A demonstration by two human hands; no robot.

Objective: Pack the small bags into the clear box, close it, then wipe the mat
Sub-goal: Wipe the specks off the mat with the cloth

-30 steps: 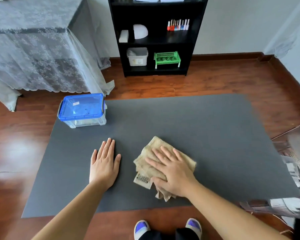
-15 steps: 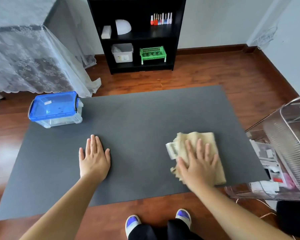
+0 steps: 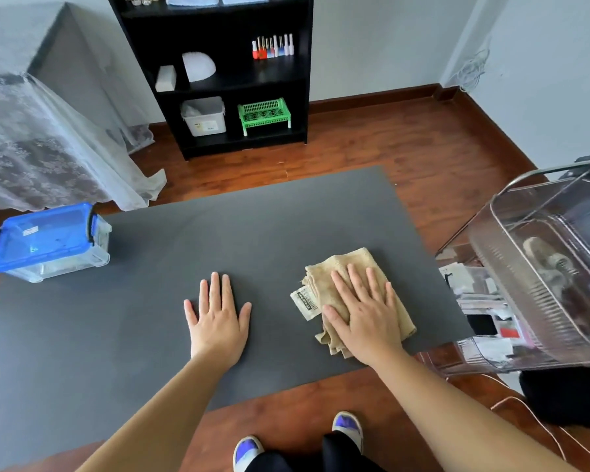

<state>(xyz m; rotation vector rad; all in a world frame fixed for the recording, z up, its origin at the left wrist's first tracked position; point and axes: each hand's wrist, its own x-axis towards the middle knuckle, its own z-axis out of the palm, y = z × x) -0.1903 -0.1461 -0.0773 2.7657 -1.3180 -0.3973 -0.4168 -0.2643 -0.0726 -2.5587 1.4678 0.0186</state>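
Two hands are laid flat on the dark grey mat (image 3: 286,216). The left hand (image 3: 218,318) is pressed palm-down on bare mat, fingers released and spread, nothing grasped. The right hand (image 3: 365,311) is pressed on a folded beige cloth (image 3: 348,264), fingers extended, not clenched. The clear box (image 3: 48,243) is positioned at the mat's far left corner, its blue lid (image 3: 41,233) latched shut.
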